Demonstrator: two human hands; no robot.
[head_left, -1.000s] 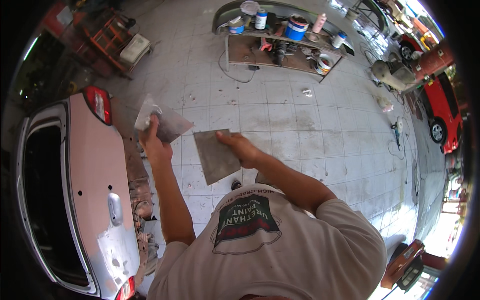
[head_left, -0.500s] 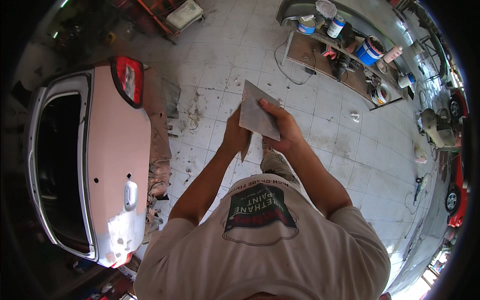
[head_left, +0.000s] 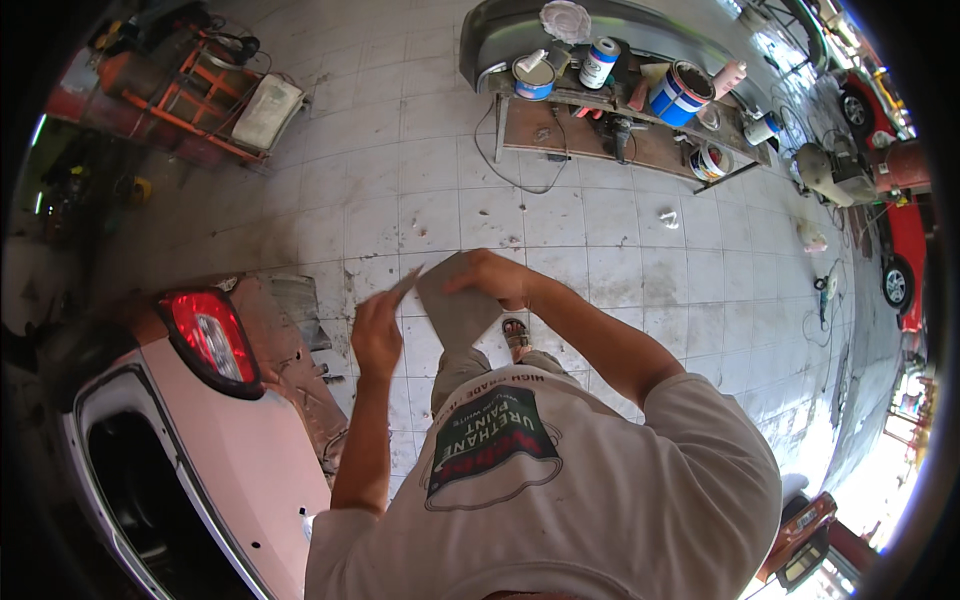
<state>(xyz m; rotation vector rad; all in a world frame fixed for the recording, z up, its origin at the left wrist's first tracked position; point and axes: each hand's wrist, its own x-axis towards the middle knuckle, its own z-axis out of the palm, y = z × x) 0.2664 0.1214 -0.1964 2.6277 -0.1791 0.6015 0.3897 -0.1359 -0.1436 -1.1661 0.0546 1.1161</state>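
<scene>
My right hand (head_left: 503,280) is closed on the upper edge of a flat, stiff grey plate (head_left: 455,312), whose broad face is toward me. To its left, my left hand (head_left: 377,330) is closed on a thin flat piece (head_left: 408,286) seen nearly edge-on and blurred. A small gap separates this piece from the grey plate's left edge. Both hands are in front of my body, above the tiled floor. The car's tailgate (head_left: 235,420), with pinkish primer on it, is at the lower left, next to a red tail light (head_left: 210,342).
A low bench (head_left: 660,168) at the far right holds a blue tin (head_left: 534,80), a blue-and-white bucket (head_left: 683,92) and tools. An orange cart (head_left: 190,112) stands far left. Brown paper (head_left: 290,350) lies beside the car. A corded power tool (head_left: 824,290) rests on the floor at right.
My hands have moved apart and toward me, and the grey plate has turned in my right hand. The view has turned, bringing the tail light lower and the bench further left.
</scene>
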